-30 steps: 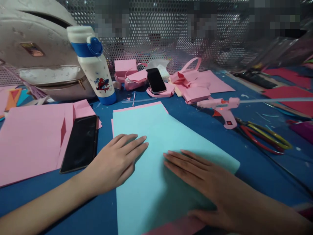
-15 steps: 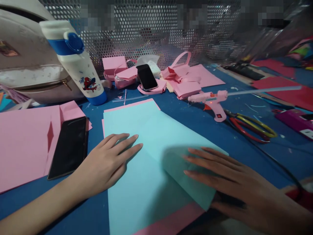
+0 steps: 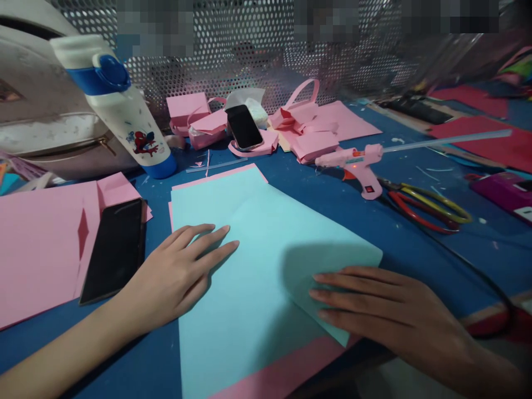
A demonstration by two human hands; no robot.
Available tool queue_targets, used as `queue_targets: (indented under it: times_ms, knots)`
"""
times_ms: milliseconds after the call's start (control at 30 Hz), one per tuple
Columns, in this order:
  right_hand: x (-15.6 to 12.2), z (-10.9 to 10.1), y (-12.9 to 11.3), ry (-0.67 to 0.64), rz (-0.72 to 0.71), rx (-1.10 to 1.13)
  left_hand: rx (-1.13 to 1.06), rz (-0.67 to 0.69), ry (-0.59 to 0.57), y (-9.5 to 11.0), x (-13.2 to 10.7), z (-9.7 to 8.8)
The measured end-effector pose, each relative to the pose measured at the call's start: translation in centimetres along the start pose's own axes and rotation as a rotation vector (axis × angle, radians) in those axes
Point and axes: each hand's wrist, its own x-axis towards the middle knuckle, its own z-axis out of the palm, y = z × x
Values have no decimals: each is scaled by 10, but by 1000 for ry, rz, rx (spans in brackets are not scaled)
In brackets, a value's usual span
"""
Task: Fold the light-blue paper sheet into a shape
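A light blue sheet of paper [image 3: 220,310] lies over pink paper [image 3: 286,371], whose edges show at the top, left and bottom. The right part of the blue sheet is folded over in a slanting flap [image 3: 307,221]. My left hand [image 3: 183,271] rests flat on the left side of the sheet, fingers spread. My right hand [image 3: 382,305] lies on the folded flap with its fingers stretched out; its thumb is hidden. Shadow from the right hand falls across the paper.
Left are a phone [image 3: 114,249], pink card [image 3: 37,238], a bottle [image 3: 112,105] and a bag [image 3: 33,127]. Behind lie pink paper pieces [image 3: 316,144] and another phone [image 3: 244,127]. Right are a pink glue gun [image 3: 357,166], its cord [image 3: 453,255], and red-yellow-handled pliers [image 3: 432,208].
My right hand has moved slightly down on the flap, and its fingers have drawn closer together. The flap lies flatter. My left hand stays in place on the sheet; the view shifted slightly.
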Motion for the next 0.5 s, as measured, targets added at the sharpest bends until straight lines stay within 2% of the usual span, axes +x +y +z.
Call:
queue_targets:
  times_ms: [167,500]
  knots:
    - [-5,3,0,-32,27,29,21,-6,-20,1,0,-3]
    - [6,-2,-3,6,-1,-33,50,5,-36,0,0,-3]
